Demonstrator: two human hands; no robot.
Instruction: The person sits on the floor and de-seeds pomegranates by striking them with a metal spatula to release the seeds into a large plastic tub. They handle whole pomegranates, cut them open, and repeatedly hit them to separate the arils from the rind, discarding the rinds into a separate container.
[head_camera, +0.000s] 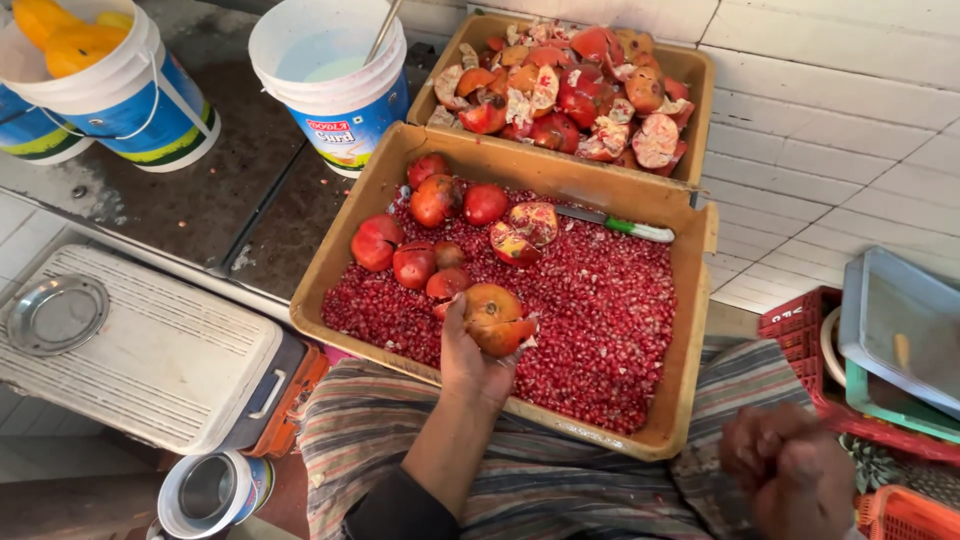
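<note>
1. In your left hand (470, 365) you hold a pomegranate piece (495, 318) with a smooth, slightly glossy orange-red rind.
2. Under it, the tray (690, 330) looks like matt tan plastic, scuffed along its rim.
3. The seeds (600, 310) filling that tray are wet-looking and glossy.
4. At the tray's far edge, the knife (615, 225) has a dull metal blade and a green and white plastic handle.
5. Left of the tray, the bucket (335, 90) is smooth white plastic.
6. Nearer you than the tray, your lap cloth (560, 480) is striped woven fabric, matt.
</note>
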